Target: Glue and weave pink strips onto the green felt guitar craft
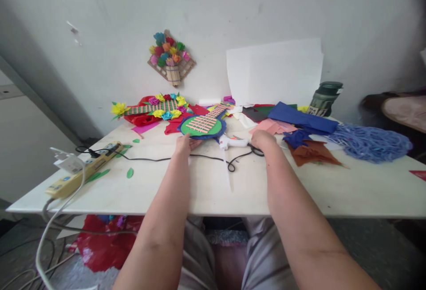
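My left hand (185,144) holds the near edge of a guitar-shaped craft piece (213,126), thumb at the rim and fingers under it. The piece has a round green body with a blue border, and pinkish sticks laid across it and along its neck. Just right of it a white glue gun (234,142) lies on the table with a clear glue stick (228,174) in line below its tip. My right hand (262,140) is closed beside the gun's rear end, over its black cord (232,164). Its fingertips are hidden, so what they grip does not show.
Behind lies a flower-trimmed guitar craft (156,109). A power strip (88,170) and green paper leaves (129,172) are at left. Crepe paper (302,119), blue yarn (374,142) and a dark green bottle (324,99) fill the right. The cord crosses the table.
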Motion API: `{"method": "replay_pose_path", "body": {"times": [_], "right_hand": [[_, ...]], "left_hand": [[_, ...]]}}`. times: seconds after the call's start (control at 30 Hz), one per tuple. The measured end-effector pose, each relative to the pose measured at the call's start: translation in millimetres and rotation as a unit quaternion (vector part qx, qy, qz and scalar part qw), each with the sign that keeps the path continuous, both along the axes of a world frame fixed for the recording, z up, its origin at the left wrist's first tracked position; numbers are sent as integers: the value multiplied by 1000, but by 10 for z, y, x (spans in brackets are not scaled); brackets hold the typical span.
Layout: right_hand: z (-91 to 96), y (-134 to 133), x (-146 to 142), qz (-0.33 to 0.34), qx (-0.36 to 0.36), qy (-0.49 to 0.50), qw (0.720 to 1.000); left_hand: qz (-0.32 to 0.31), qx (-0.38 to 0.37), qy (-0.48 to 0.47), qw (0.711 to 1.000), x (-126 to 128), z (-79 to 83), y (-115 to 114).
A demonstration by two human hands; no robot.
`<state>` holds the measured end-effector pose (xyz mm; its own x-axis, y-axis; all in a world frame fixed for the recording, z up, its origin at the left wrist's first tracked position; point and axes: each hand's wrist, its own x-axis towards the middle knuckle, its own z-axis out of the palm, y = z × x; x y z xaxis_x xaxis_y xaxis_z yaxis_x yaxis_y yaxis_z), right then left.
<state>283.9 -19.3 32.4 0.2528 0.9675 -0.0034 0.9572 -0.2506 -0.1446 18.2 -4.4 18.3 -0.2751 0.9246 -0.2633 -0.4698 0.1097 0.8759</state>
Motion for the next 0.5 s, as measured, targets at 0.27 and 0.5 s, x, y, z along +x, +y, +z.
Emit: {"method": "replay_pose_path", "body": {"times": [0.27, 0.5], "right_hand": [[17, 27, 2, 17, -18, 3, 1000], [29, 12, -50, 34, -43, -12, 998]], "left_hand": [[13, -14, -42, 999, -19, 31, 17], [-27, -12, -55, 998, -32, 66, -49]]}}
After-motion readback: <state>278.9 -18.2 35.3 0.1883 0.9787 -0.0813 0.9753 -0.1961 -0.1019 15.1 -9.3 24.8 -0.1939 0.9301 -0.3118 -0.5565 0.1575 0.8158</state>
